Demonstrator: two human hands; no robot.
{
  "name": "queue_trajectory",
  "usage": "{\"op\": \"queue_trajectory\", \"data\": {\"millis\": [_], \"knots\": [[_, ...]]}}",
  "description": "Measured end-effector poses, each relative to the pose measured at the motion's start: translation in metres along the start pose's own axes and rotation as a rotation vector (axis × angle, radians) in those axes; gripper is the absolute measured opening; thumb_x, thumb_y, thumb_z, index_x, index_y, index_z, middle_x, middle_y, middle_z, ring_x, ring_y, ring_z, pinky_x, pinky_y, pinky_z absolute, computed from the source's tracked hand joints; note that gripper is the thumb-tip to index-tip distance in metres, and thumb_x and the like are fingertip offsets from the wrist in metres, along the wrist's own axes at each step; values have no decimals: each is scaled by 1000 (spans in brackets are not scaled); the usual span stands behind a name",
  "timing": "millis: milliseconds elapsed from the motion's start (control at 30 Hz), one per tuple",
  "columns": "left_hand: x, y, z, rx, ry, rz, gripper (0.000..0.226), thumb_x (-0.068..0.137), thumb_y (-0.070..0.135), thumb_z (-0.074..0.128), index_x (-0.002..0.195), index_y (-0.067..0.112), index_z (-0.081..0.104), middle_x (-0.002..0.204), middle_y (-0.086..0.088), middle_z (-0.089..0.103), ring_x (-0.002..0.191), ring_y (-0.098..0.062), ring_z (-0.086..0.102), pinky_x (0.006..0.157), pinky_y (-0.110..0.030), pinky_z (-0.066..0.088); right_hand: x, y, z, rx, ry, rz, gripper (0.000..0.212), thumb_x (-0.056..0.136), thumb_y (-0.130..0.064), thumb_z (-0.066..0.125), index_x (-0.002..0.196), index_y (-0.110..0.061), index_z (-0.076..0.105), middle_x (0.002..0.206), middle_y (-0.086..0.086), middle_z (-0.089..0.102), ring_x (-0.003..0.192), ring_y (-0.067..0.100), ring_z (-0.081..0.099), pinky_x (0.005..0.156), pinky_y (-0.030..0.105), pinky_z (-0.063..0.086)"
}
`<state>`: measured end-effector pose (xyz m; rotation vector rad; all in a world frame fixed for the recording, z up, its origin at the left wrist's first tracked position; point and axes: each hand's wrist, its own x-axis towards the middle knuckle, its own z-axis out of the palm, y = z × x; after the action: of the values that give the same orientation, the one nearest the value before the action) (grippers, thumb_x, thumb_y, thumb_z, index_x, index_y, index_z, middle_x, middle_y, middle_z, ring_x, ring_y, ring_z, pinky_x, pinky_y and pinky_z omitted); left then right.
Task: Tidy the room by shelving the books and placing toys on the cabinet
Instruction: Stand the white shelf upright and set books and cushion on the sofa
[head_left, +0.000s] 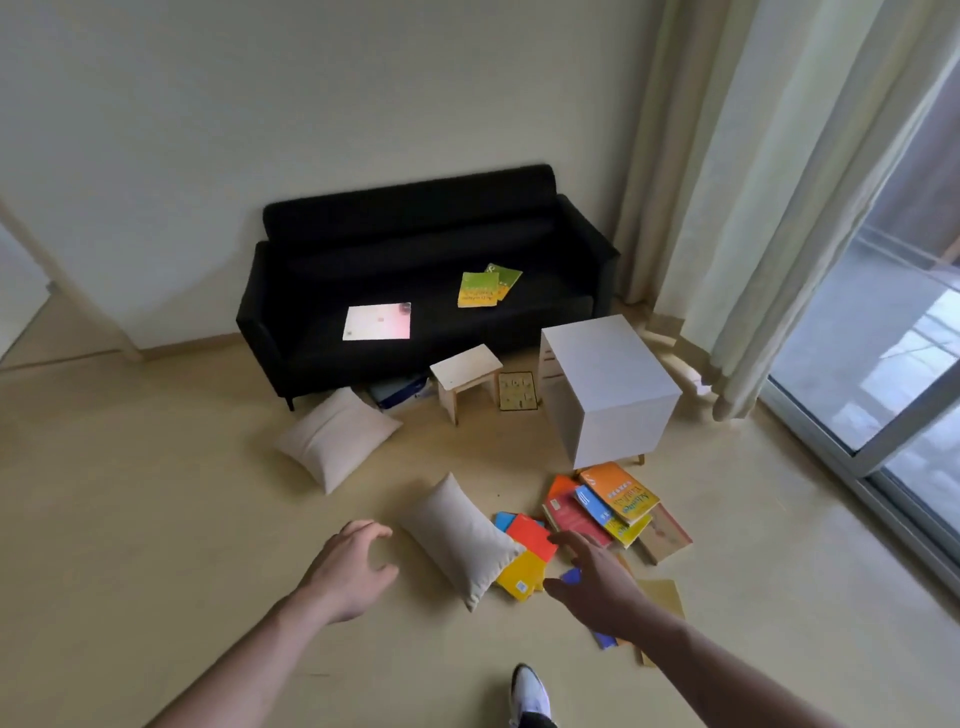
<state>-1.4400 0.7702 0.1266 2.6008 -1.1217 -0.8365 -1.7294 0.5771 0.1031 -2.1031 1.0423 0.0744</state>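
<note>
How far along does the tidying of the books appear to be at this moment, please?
Nothing looks done. Both the left hand and right hand are empty, reaching down. Left to do: the books on the floor, the green booklets on the sofa; the white cabinet top is bare.

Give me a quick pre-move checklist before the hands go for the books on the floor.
1. Both hands free: ok. Left hand and right hand hold nothing, fingers spread.
2. Book pile in view: ok, lying beside the white cabinet.
3. Access to books: not ok. The near cushion overlaps the yellow book.
4. Cabinet top free for toys: ok.
5. Shelf for the books: cannot tell, none in view.
6. Strays: not ok, green books lie on the sofa.
</note>
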Motion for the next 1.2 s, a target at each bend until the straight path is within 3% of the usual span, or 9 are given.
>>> {"op": "queue_trajectory", "data": {"millis": [100, 233, 400, 567, 733, 867, 1100, 1200], "knots": [[48, -7, -21, 5, 2, 23, 51, 91, 37, 72, 139, 25, 57, 148, 5, 49, 134, -18, 51, 114, -27, 37, 44, -9, 2, 15, 8, 43, 66, 87, -37, 74, 147, -30, 46, 146, -9, 50, 124, 16, 55, 92, 23, 44], [111, -14, -43, 23, -23, 24, 51, 92, 36, 72, 140, 25, 57, 149, 6, 47, 136, -16, 50, 115, -25, 35, 111, -19, 5, 23, -19, 74, 67, 86, -38, 73, 147, -28, 47, 145, -6, 52, 128, 15, 53, 101, 24, 43], [192, -21, -87, 67, -50, -5, 50, 93, 38, 70, 139, 26, 56, 148, 8, 47, 135, -14, 50, 112, -24, 36, 208, -45, 0, 74, -77, 119, 62, 86, -39, 70, 143, -33, 47, 137, -6, 55, 120, 14, 56, 91, 27, 45], [254, -10, -126, 63, -65, -10, 51, 96, 38, 67, 143, 27, 52, 152, 10, 42, 137, -13, 48, 111, -25, 37, 286, -74, -24, 79, -102, 99, 62, 86, -35, 71, 143, -26, 49, 132, -3, 52, 113, 17, 60, 94, 29, 49], [334, 10, -161, 46, -118, 46, 52, 97, 39, 65, 146, 31, 48, 153, 13, 39, 138, -13, 45, 114, -34, 41, 359, -96, -51, 87, -50, 98, 61, 89, -36, 72, 145, -28, 48, 146, -4, 48, 118, 14, 58, 96, 23, 47], [406, 23, -182, 104, -158, 119, 52, 97, 40, 66, 145, 31, 50, 154, 12, 41, 138, -12, 45, 115, -33, 41, 405, -102, -60, 114, 0, 167, 61, 89, -35, 72, 144, -29, 49, 145, -2, 49, 115, 16, 60, 97, 27, 50], [555, 40, -207, 232, -303, 283, 52, 98, 38, 64, 147, 31, 48, 159, 13, 35, 140, -13, 43, 113, -34, 42, 485, -113, -65, 162, 94, 387, 62, 91, -32, 71, 146, -25, 45, 147, 1, 45, 117, 15, 55, 98, 22, 43], [608, 58, -214, 309, -357, 355, 53, 99, 34, 65, 148, 28, 48, 160, 10, 35, 143, -15, 41, 117, -39, 41, 501, -118, -73, 206, 172, 476, 62, 90, -33, 70, 146, -25, 45, 148, 0, 45, 110, 13, 55, 90, 20, 43]]}}
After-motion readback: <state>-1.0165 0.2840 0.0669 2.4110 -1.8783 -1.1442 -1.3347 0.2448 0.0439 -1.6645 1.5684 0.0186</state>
